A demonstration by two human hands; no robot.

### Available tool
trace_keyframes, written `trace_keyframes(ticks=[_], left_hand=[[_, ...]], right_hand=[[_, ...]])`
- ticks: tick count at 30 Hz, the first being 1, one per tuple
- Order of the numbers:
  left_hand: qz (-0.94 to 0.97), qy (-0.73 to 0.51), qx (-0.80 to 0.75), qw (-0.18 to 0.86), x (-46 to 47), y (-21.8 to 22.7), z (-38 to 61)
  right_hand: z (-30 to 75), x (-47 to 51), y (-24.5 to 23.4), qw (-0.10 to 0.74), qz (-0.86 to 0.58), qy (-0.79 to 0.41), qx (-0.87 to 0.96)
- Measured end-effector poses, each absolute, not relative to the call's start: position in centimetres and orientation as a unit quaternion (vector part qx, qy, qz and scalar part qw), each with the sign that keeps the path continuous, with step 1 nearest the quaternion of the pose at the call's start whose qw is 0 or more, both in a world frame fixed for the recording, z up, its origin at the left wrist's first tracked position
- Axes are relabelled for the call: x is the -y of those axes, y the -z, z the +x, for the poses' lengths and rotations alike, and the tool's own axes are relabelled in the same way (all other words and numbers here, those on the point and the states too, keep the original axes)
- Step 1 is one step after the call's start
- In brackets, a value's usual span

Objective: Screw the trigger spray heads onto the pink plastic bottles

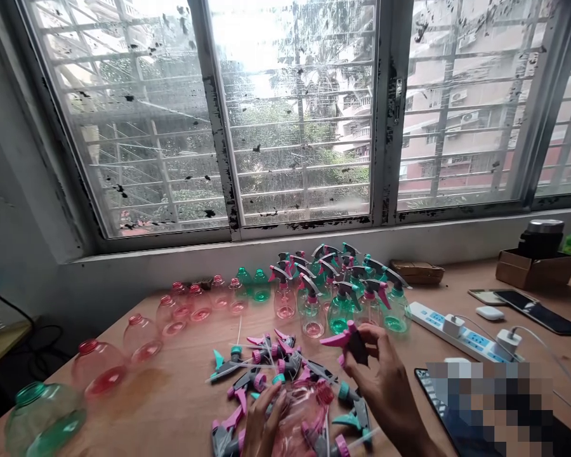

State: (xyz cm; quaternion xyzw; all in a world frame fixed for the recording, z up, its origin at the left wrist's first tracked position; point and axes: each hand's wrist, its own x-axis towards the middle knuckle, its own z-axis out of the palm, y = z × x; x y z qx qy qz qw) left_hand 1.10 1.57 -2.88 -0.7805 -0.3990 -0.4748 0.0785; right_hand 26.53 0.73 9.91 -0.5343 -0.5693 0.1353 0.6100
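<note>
Pink and dark grey plastic makes up the trigger spray head (356, 348) right of centre, low in the frame, pinched between the thumb and bent fingers of the right hand (385, 377). Its pink trigger points left; whether a tube hangs from it cannot be told. Just below and left, at the bottom centre, the clear pink, round-bodied plastic bottle (297, 419) leans with its open neck toward the upper right. The left hand (262, 420) lies with fingers partly bent against the bottle's left side; how firmly it holds cannot be told.

To join these two well, I would stand the bottle upright on the wooden worktop (181, 422), steady its body without squeezing, guide any tube straight into the mouth, then seat the collar level before twisting. A slanted start could cross the thread. The loose pink, teal and grey spray heads (227, 368) crowding the bottle might catch it, so a small bare patch would help. The capped transparent bottles (284, 301), above centre, show the heads sitting upright.
</note>
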Motion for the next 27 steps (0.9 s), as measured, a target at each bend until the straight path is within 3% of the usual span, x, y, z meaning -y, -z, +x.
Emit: trace_keyframes(ticks=[5, 12, 16, 27], left_hand=[[-0.764, 0.521, 0.381, 0.014, -0.1, 0.8, 1.9], [-0.821, 0.437, 0.364, -0.053, 2.1, -1.4, 2.3], [-0.810, 0.446, 0.367, -0.104, 2.2, -1.6, 2.8], [-0.760, 0.505, 0.362, -0.189, 2.3, -2.8, 3.5]], right_hand=[[25.8, 0.7, -7.0, 0.589, -0.458, -0.363, 0.558], [27.8, 2.7, -2.7, 0.563, -0.367, -0.540, 0.506], [28.4, 2.8, -1.8, 0.517, -0.357, -0.569, 0.531], [28.3, 3.1, -2.3, 0.515, -0.356, -0.547, 0.556]])
